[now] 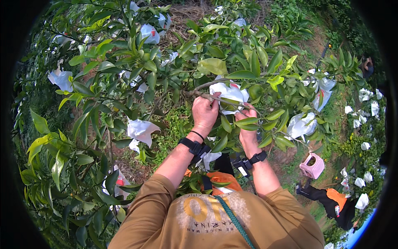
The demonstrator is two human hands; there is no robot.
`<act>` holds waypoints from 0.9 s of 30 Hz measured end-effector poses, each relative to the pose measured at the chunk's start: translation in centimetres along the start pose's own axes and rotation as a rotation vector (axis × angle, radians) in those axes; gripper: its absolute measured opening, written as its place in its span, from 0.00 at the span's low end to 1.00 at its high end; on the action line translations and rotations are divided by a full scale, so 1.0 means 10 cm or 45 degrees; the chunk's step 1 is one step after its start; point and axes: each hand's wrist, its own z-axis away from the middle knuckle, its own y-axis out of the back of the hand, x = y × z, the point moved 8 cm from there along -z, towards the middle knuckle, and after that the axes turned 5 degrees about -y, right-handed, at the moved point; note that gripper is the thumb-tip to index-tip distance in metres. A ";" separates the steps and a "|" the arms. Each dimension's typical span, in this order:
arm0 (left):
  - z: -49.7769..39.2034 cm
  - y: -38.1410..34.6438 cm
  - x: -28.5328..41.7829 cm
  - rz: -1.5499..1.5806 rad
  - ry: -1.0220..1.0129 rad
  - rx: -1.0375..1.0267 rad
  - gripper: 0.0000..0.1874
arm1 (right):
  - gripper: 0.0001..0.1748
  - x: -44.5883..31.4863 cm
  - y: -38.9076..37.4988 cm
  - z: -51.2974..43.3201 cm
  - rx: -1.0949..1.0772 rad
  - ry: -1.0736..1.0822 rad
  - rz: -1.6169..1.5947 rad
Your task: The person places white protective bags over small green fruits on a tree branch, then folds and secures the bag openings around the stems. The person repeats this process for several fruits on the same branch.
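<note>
A white fruit bag with a red mark hangs among the leaves in front of me, under a thin bare branch. My left hand is at the bag's left edge, fingertips closed on it where a twig crosses; the exact grip is partly hidden. On the other side, my right hand pinches the bag's lower right edge between thumb and fingers. Leaves cover part of that hand. A green fruit hangs uncovered just right of the bag. Both wrists wear black straps with small devices.
More white bags hang around, such as one at left and one at right. An orange pouch is at my waist. A pink plastic stool stands to the right, near a person in dark clothes.
</note>
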 end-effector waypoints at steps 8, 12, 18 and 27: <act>0.01 0.21 0.21 -0.138 -0.387 0.044 0.12 | 0.24 0.06 0.03 0.15 -0.025 -0.024 0.249; 0.00 0.21 0.25 -0.099 -0.386 0.073 0.12 | 0.25 -0.01 0.02 0.14 -0.065 0.018 0.099; 0.02 0.16 0.36 -0.103 -0.355 0.099 0.14 | 0.26 -0.13 -0.12 0.01 -0.209 -0.038 -0.155; 0.08 0.12 0.14 -0.148 -0.054 0.095 0.03 | 0.12 -0.23 -0.06 0.36 -0.213 0.313 0.803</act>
